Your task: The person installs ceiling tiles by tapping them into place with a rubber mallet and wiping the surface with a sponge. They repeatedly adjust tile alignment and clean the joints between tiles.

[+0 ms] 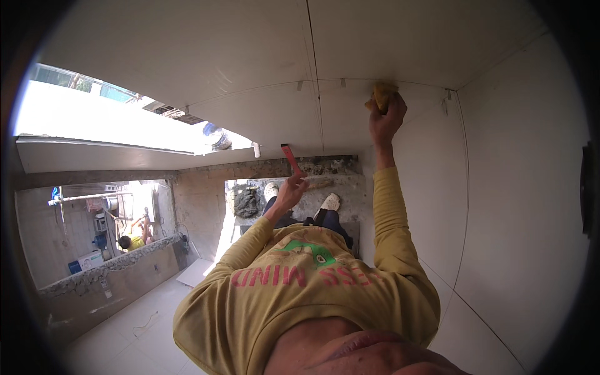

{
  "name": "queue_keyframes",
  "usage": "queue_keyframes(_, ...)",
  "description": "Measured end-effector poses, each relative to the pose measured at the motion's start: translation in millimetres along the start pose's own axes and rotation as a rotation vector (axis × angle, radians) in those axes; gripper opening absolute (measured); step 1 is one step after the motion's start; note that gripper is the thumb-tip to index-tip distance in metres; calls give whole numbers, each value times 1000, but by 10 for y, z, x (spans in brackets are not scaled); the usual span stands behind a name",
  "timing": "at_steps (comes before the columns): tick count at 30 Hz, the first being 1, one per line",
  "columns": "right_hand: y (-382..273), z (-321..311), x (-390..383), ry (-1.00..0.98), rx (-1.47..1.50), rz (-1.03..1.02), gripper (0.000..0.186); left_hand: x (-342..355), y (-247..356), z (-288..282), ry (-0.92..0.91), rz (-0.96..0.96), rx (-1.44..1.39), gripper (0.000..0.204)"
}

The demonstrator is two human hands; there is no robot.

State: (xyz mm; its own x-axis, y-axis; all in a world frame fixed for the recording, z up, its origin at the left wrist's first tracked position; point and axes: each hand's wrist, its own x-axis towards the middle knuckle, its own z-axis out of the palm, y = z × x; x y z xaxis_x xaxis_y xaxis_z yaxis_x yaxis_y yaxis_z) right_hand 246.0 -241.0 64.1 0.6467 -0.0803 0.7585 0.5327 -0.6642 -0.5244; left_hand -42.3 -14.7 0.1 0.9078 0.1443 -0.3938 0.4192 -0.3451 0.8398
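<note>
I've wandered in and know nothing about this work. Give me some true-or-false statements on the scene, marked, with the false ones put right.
1. The fingers of the right hand hold a soft-looking yellow sponge. True.
2. The left hand is empty. False: the left hand holds a slim red bar with a black tip.
3. A lumpy dark grey heap lies near the feet. True.
4. Both shoes are black. False: they are white shoes.

A rough grey concrete floor (354, 191) carries a heap of dark mortar (247, 201) near its left edge; two pale speckled clogs (330, 202), worn, stand right of the heap.
</note>
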Motion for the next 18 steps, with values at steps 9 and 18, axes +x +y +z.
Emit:
queue_keyframes(9,-873,182,-2504,-647,395,1215,47,-170,-767,-594,84,-110,-339,41)
queue_keyframes(18,-2749,1734,-3493,-1265,684,1400,40,19,-2226,-2025,370,-225,-603,42)
